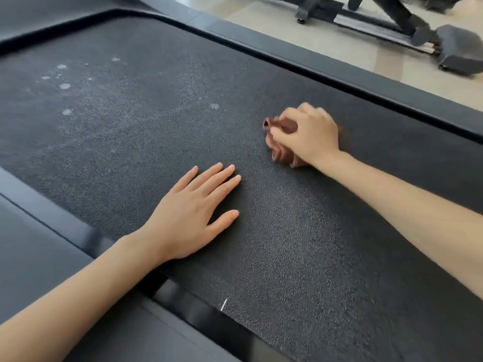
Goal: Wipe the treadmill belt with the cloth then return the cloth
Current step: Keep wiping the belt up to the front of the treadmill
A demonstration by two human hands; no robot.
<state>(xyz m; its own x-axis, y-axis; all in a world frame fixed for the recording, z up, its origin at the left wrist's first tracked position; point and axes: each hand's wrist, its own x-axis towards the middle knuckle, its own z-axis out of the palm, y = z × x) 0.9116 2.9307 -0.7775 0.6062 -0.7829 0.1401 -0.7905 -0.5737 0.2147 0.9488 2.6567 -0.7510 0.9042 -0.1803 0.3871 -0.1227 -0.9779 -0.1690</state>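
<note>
Black textured treadmill belt (pixel 156 121), pale dusty spots at far left. Right hand (pixel 311 134) clenched round crumpled brown cloth (pixel 281 150), pressing it on belt near right side rail (pixel 366 82). Left hand (pixel 193 212) flat on belt, fingers straight.

The treadmill belt (pixel 287 257) is finished in black with a fine pebbled grain, marked by whitish spots (pixel 64 86). The cloth (pixel 280 152) is coloured reddish brown. The side rail (pixel 339 71) is finished dark grey, the floor (pixel 371 54) beige.
</note>
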